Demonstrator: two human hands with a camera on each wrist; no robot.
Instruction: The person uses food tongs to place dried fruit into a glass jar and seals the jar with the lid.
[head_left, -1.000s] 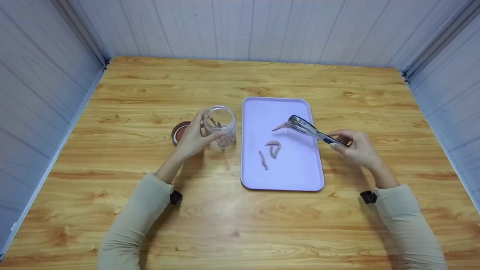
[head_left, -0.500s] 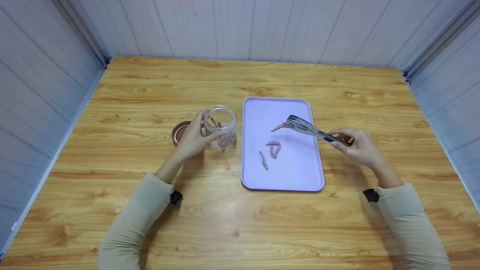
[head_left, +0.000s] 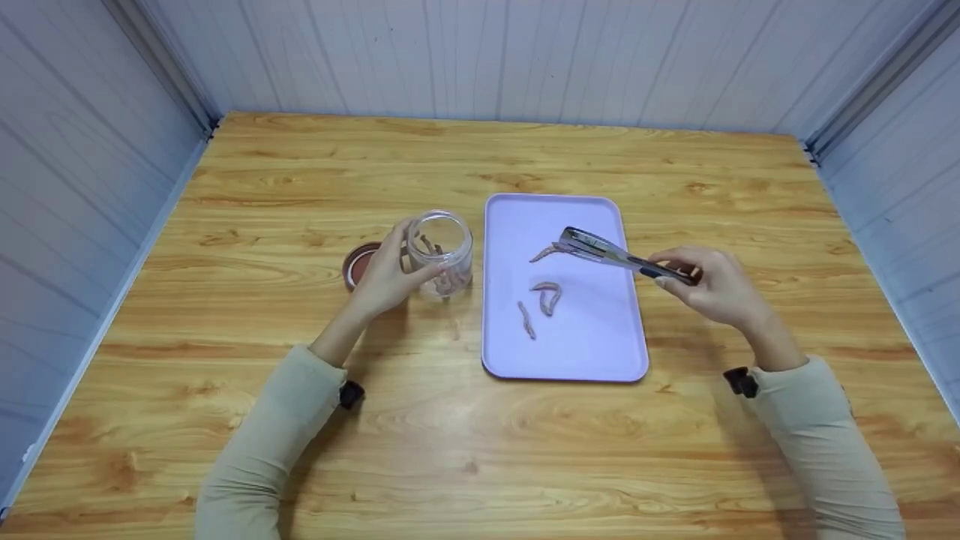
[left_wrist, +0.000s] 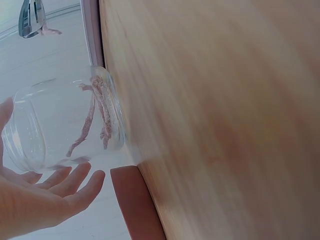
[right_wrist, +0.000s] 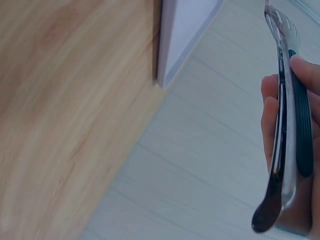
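Note:
My left hand (head_left: 388,279) holds a clear open-topped jar (head_left: 460,271) upright on the table, thumb and fingers round its upper part. Several thin brown strips (left_wrist: 89,121) lie inside it, near the bottom. My right hand (head_left: 712,289) grips metal serving tongs (head_left: 600,250) with dark handle grips, squeezed nearly together. From their tips a thin wrinkled brown strip (head_left: 543,253), like dried meat, sticks out to the left over the lilac tray (head_left: 592,345). Three similar strips (head_left: 527,321) rest on that tray, two of them touching.
A reddish-brown jar lid (head_left: 357,264) lies on the wooden table (head_left: 465,450) just left of the jar, partly hidden by my left hand. The tray stands close to the jar's right side. Pale panel walls (head_left: 495,60) enclose the back and both sides.
My right hand has carried the tongs and the pinched strip a little leftward, towards the jar. The left hand, jar and strips on the tray stay where they were.

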